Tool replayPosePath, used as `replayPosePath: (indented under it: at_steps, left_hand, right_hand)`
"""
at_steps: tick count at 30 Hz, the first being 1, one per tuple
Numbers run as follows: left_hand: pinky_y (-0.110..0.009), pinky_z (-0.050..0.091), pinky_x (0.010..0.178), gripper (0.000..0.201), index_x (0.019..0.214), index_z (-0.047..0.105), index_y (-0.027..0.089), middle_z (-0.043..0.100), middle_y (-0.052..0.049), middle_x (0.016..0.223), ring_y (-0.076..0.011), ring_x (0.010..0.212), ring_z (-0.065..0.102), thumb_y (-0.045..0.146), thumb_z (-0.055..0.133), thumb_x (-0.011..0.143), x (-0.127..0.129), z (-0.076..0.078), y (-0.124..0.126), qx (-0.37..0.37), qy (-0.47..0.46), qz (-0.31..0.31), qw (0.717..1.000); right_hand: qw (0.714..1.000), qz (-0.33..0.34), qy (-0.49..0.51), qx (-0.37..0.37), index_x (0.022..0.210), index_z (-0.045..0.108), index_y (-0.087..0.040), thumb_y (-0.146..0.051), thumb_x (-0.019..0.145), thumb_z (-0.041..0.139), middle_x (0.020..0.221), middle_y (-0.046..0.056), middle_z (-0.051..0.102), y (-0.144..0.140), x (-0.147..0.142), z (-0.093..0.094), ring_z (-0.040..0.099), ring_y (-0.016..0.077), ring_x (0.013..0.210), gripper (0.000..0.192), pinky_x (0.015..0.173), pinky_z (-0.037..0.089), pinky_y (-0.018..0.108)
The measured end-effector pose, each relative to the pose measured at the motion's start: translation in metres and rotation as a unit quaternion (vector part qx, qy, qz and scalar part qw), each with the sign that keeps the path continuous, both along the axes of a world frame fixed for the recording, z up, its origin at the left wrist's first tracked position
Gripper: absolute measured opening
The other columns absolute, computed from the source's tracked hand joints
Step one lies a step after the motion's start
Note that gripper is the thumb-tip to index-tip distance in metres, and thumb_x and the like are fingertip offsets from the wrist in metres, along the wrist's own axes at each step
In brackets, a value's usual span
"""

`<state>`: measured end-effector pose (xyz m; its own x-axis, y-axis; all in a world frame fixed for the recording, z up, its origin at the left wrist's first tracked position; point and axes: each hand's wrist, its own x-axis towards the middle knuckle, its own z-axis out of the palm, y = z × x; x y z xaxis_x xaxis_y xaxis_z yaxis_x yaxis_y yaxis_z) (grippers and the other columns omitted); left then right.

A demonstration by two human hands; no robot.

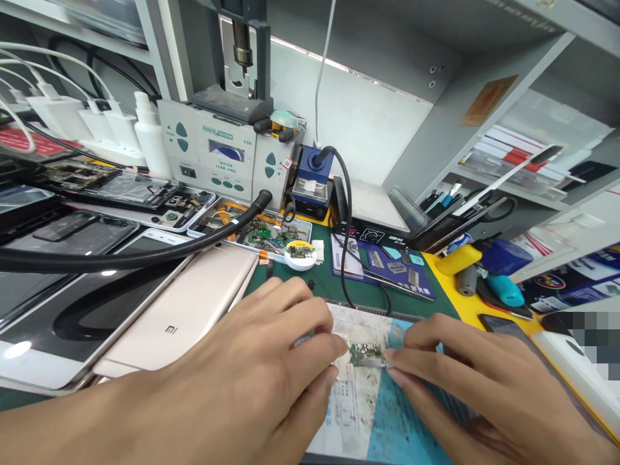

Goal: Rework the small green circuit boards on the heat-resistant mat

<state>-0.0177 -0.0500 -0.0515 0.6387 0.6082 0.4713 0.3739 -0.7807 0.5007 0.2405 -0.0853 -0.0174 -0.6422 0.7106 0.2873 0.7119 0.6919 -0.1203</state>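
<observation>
1. Small green circuit board [364, 354]: its left and right ends sit under fingertips; component detail too small to read.
2. Left hand [252, 374]: wrist and forearm cut off by the bottom-left edge; thumb tip tucked under, not visible.
3. Right hand [477, 381]: heel of the palm cut off at the bottom-right edge.
4. Worn white-and-blue paper work mat [368, 413]: largely covered by both hands, print illegible, bottom edge cropped.
5. Pixelated grey block [588, 339]: blurred out, contents unknowable.
6. Grey soldering station box [217, 155]: brand text legible only in part.
7. Gold Mi-logo phone back [179, 316]: lower end hidden behind the left hand.
8. Black thick hose [121, 258]: runs off the left edge.
</observation>
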Motion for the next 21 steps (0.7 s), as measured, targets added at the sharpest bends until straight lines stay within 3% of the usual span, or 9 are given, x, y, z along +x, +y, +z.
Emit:
replayPosePath:
  at_steps: [21]
  left_hand:
    - [-0.041,0.044,0.077,0.024,0.083,0.065,0.019,0.059,-0.004,0.088,-0.022,0.086,0.049,0.018,0.047,0.098,0.0005,0.0002,-0.0009,-0.003,0.008,0.004,1.0]
  right_hand:
    - [1.0,-0.016,-0.012,0.01,0.104,0.067,-0.023,-0.017,0.096,0.063,0.097,0.004,0.063,-0.0011,0.0051,0.0039,0.064,0.0138,0.075,0.011,0.062,0.05,0.026]
